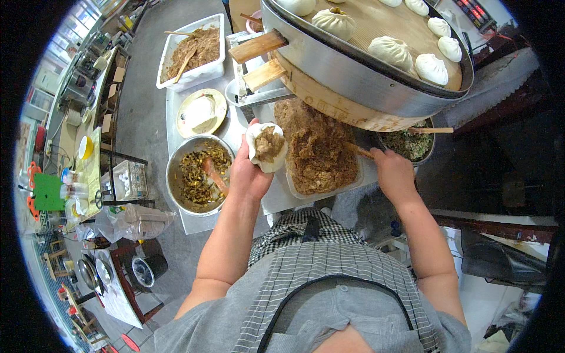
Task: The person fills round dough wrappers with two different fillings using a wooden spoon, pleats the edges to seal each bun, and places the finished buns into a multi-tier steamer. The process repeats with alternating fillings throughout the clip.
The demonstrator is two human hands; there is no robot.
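Observation:
On my left hand (252, 178) rests a round dough wrapper (258, 163), cupped upward with a lump of brown meat filling (269, 143) in its middle. My right hand (394, 176) grips the handle of a wooden spatula (359, 150); its far end is sunk in the filling. That filling (321, 163) is a large brown heap in a clear plastic tub (309, 194) between my hands. Just left of my left hand stands a steel bowl (173, 185) of chopped vegetable filling, with a wooden spoon (214, 176) in it.
Above the tub, a steamer (353, 57) rises with pleated buns (390, 52) on its mat; wooden handles (260, 46) jut leftward. A yellow plate (182, 115) of dough wrappers and a white tub (194, 78) of filling stand at left. Greens fill a bowl (408, 143) at right.

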